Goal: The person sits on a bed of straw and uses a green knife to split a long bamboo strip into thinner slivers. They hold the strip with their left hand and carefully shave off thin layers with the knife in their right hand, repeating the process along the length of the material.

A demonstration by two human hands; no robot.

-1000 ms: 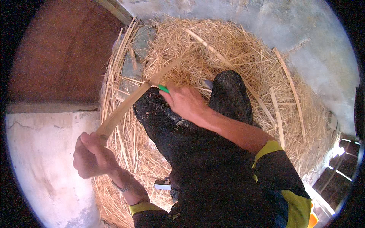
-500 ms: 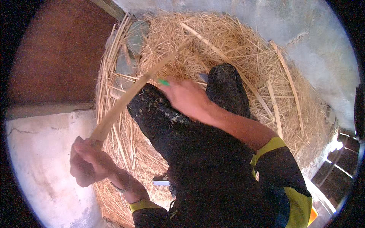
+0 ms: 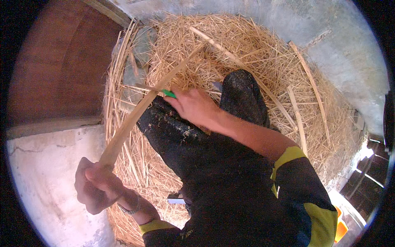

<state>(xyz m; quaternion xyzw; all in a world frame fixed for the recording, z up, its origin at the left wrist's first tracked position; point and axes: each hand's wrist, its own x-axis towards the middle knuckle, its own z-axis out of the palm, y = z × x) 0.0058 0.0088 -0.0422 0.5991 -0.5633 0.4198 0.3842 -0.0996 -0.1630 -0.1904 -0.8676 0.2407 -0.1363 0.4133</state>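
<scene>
My left hand is closed round the lower end of a long, pale bamboo strip, at the left by the white wall. The strip slants up and away to the right, over my left knee. My right hand grips a knife with a green handle, just above that knee. Its thin blade lies across the strip and sticks out past its left side. Most of the handle is hidden inside my fingers.
Straw-like shavings are heaped around my legs. Loose strips lie on the heap at the right, and a bundle of thin strips stands at the left. A brown panel and pale walls enclose the spot. Something orange is at lower right.
My right hand has shifted slightly left and down with the knife, and its blade now shows across the strip. My left hand has sunk a little with the strip's lower end.
</scene>
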